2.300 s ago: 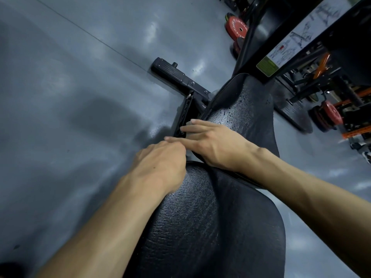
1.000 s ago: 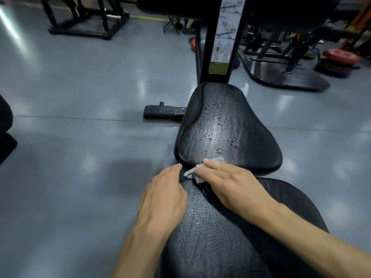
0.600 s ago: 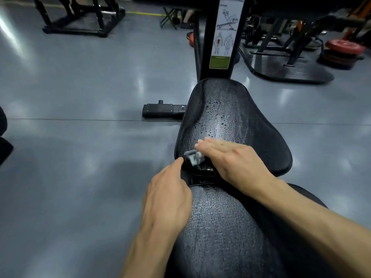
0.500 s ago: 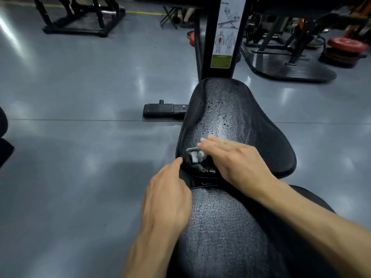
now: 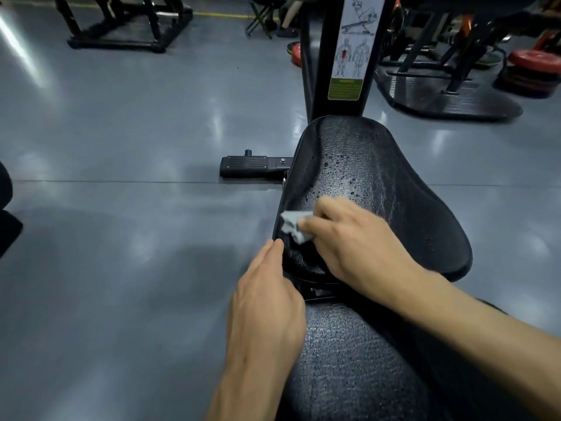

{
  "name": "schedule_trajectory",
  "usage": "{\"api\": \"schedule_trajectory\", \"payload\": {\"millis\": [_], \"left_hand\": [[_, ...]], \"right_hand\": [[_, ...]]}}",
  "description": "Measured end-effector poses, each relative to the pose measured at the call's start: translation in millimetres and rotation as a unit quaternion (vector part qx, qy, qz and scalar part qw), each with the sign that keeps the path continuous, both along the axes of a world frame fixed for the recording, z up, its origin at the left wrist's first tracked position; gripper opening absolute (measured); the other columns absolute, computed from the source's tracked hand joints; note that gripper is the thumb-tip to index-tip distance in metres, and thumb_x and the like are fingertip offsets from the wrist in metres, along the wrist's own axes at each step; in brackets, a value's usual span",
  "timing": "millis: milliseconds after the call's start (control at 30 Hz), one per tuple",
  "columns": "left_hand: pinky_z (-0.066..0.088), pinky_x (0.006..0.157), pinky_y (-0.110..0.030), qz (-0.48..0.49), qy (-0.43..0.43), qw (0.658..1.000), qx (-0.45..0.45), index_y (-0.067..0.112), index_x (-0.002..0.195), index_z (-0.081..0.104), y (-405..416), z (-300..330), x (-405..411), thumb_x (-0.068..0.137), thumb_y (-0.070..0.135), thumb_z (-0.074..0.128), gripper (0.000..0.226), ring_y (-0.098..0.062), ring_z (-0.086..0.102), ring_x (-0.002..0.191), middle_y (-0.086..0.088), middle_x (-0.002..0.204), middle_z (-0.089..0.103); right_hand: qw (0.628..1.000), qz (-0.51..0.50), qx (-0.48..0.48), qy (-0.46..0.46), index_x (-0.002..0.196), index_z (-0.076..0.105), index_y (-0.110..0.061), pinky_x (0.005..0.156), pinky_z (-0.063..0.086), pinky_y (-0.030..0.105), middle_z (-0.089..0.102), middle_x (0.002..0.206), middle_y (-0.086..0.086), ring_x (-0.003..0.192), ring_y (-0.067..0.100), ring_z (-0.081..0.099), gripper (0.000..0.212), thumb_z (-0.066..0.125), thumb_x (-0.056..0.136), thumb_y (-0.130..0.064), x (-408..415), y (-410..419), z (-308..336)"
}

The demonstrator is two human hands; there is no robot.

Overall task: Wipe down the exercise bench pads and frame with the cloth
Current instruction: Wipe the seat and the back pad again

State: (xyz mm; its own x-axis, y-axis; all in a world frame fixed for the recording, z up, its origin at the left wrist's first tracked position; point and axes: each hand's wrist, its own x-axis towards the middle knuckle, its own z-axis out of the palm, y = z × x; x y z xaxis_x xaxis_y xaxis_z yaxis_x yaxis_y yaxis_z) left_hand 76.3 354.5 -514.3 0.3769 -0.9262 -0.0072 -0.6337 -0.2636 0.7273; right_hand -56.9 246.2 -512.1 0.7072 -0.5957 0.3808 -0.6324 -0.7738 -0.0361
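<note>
Black vinyl seat pad (image 5: 379, 189), beaded with droplets, takes the grey cloth (image 5: 293, 225) at its near-left edge; the right hand (image 5: 358, 244) pinches it there, while the left hand (image 5: 267, 302) rests flat, fingers straight, likely steadying.

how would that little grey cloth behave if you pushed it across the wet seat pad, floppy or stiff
Probably floppy: the cloth sits crumpled in soft folds under the right hand. It likely weighs very little, since the fingers cover most of it. It may drag rather than glide, because the seat pad is grainy, though the water droplets ahead could let it slide more easily.
</note>
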Motion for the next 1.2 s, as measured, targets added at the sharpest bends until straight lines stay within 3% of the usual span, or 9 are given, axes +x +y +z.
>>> {"api": "schedule_trajectory", "payload": {"millis": [100,267,433,567,700,800,900,1033,1200], "left_hand": [[0.036,0.098,-0.014,-0.003,0.012,1.0,-0.019,0.033,0.14,0.056,0,1,3,0.095,0.0,0.042,0.057,-0.003,0.05,0.122,0.022,0.134,0.06],[0.028,0.114,-0.019,0.002,-0.005,1.0,0.007,0.027,0.151,0.049,-1,-1,6,0.097,0.003,0.041,0.06,-0.009,0.043,0.142,0.009,0.154,0.05],[0.031,0.113,-0.019,-0.002,0.002,1.0,-0.004,0.027,0.151,0.049,0,-2,7,0.095,0.002,0.041,0.062,-0.007,0.045,0.14,0.011,0.153,0.051],[0.036,0.101,-0.019,0.004,0.011,1.0,-0.023,0.029,0.143,0.056,-2,-1,7,0.093,-0.001,0.043,0.06,-0.007,0.052,0.122,0.01,0.139,0.063],[0.029,0.115,-0.017,0.003,0.013,1.0,-0.003,0.027,0.151,0.048,-2,-3,6,0.096,0.003,0.041,0.061,-0.006,0.044,0.141,0.011,0.154,0.05],[0.031,0.117,-0.022,-0.003,0.023,1.0,-0.008,0.028,0.152,0.048,0,-4,8,0.096,0.003,0.041,0.062,-0.004,0.044,0.141,0.012,0.154,0.049],[0.033,0.115,-0.023,-0.004,0.022,1.0,-0.014,0.028,0.149,0.051,-2,-5,11,0.094,0.002,0.041,0.062,-0.006,0.047,0.139,0.012,0.151,0.053],[0.034,0.112,-0.02,-0.005,0.023,1.0,-0.02,0.027,0.146,0.055,-3,-4,11,0.093,0.001,0.041,0.061,-0.009,0.05,0.135,0.01,0.146,0.058],[0.031,0.118,-0.022,-0.009,0.032,0.999,-0.001,0.03,0.153,0.046,1,-2,11,0.097,0.003,0.039,0.063,-0.003,0.042,0.142,0.013,0.155,0.048]], "right_hand": [[0.998,0.052,0.038,0.005,0.104,0.067,-0.02,0.053,0.053,0.043,0.05,0.096,-0.002,0.082,0.019,0.049,0.022,0.047,0.098,-0.026,-9,24,-3],[0.999,0.016,0.034,-0.02,0.106,0.073,-0.021,0.064,0.054,0.046,0.054,0.094,0.001,0.084,0.027,0.058,0.022,0.054,0.094,-0.025,13,-25,14],[0.999,-0.016,0.05,0.0,0.096,0.071,-0.02,0.063,0.051,0.041,0.056,0.088,-0.001,0.079,0.03,0.062,0.017,0.057,0.089,-0.025,24,-19,22],[0.997,0.023,0.073,0.021,0.094,0.068,-0.022,0.059,0.052,0.04,0.054,0.085,-0.003,0.076,0.026,0.062,0.023,0.047,0.09,-0.031,17,6,19],[0.998,-0.041,0.039,-0.001,0.11,0.073,-0.021,0.069,0.051,0.042,0.056,0.095,0.003,0.087,0.032,0.063,0.027,0.052,0.1,-0.035,34,-41,30],[0.995,-0.087,0.045,0.028,0.106,0.072,-0.02,0.074,0.047,0.042,0.059,0.099,0.004,0.093,0.036,0.063,0.029,0.051,0.101,-0.038,45,-60,37],[0.997,-0.03,0.055,0.05,0.094,0.067,-0.019,0.07,0.052,0.045,0.063,0.09,0.007,0.085,0.039,0.065,0.022,0.047,0.094,-0.03,46,-26,33],[0.994,0.021,0.086,0.063,0.096,0.064,-0.022,0.06,0.053,0.043,0.06,0.086,0.0,0.078,0.036,0.065,0.023,0.043,0.091,-0.031,43,6,25],[0.99,-0.129,0.039,0.05,0.101,0.069,-0.017,0.075,0.052,0.047,0.064,0.101,0.009,0.092,0.042,0.064,0.021,0.05,0.095,-0.026,58,-66,36]]}}
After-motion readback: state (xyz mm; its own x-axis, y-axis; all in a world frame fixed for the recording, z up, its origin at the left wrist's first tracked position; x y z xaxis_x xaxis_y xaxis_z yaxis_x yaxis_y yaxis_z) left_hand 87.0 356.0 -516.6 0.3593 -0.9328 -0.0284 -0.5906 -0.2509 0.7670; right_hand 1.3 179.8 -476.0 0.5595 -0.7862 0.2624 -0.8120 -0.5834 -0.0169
